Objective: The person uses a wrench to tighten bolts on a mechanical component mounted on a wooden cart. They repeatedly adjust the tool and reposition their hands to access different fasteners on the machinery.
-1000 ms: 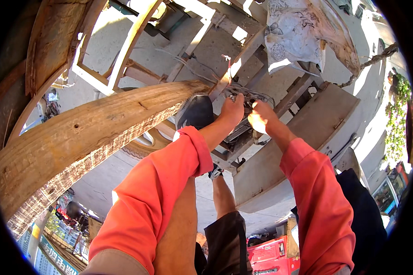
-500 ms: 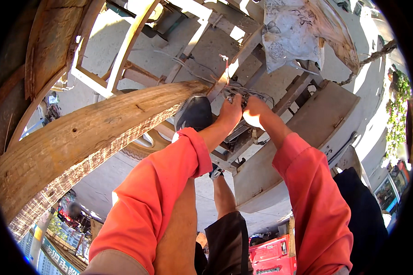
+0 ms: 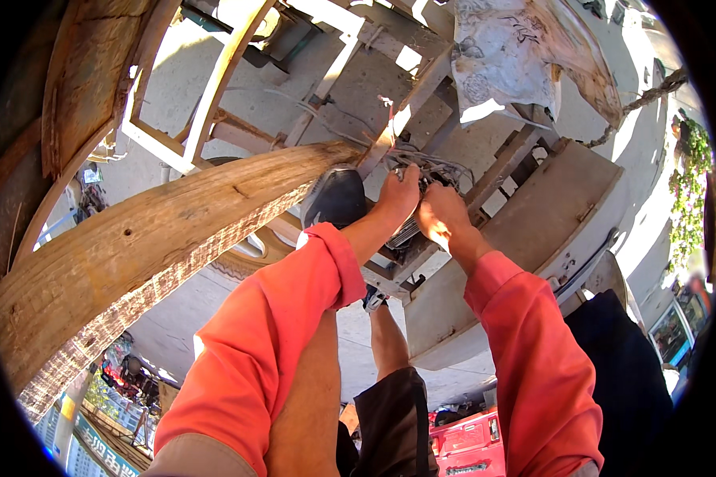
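My left hand (image 3: 399, 195) is closed with its fingertips pinched at a bundle of grey wires (image 3: 447, 167), at the foot of a slanted metal bar (image 3: 398, 127). Close beside it on the right, my right hand (image 3: 443, 213) is closed too, its knuckles up; what its fingers hold is hidden. Below the wires and between my wrists shows a ribbed grey metal body (image 3: 406, 233), like a motor housing, set within the metal frame (image 3: 418, 261). My hands cover most of it.
A long thick wooden beam (image 3: 167, 211) slants in from the left, ending by my dark shoe (image 3: 334, 199). To the right stands a curved grey metal panel (image 3: 525, 230). A dirty white sack (image 3: 501, 56) lies beyond. A red tool case (image 3: 469, 445) sits low.
My right hand has shifted slightly down and turned, its forearm drawing a little to the left. My left hand stays almost in place at the wires.
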